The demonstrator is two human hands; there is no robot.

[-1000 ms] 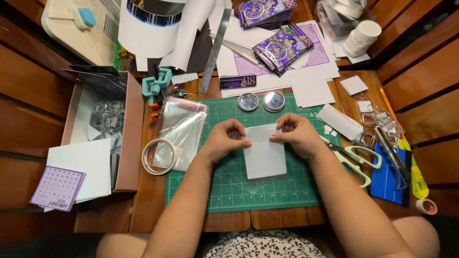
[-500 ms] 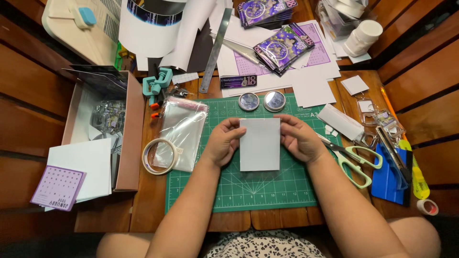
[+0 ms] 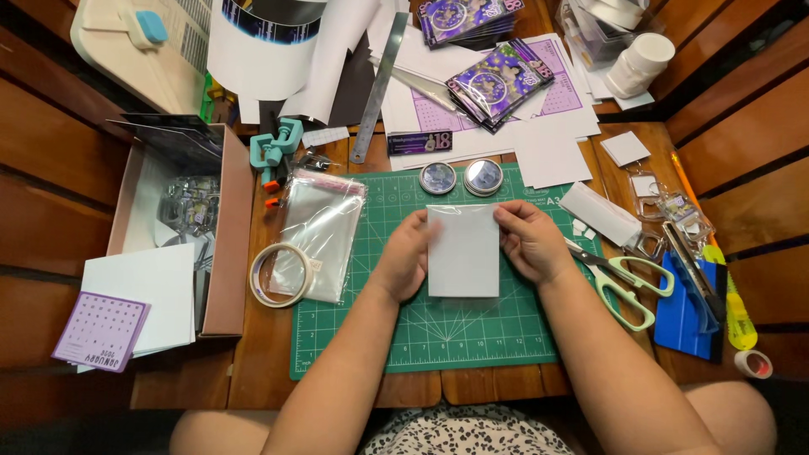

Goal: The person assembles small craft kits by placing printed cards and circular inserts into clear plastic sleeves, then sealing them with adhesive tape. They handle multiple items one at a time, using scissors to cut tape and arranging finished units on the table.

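Observation:
A white rectangular card in a clear sleeve (image 3: 463, 250) lies on the green cutting mat (image 3: 438, 337). My left hand (image 3: 408, 255) grips its left edge, thumb on the top corner. My right hand (image 3: 528, 242) pinches the right edge, near the top. Both hands rest on the mat with the card between them. Two round tins (image 3: 461, 178) sit at the mat's far edge just beyond the card.
Clear plastic bags (image 3: 316, 232) and a tape roll (image 3: 279, 275) lie left of the mat. A brown box (image 3: 223, 244) stands further left. Green-handled scissors (image 3: 624, 282), a blue folder (image 3: 684, 307) and keychain blanks (image 3: 666, 206) lie right. Steel ruler (image 3: 379, 88) and printed purple packs (image 3: 499, 80) lie behind.
The card has been turned from lying low and slightly tilted to upright between both hands, and lifted toward the far side of the mat. My hands moved apart to its edges.

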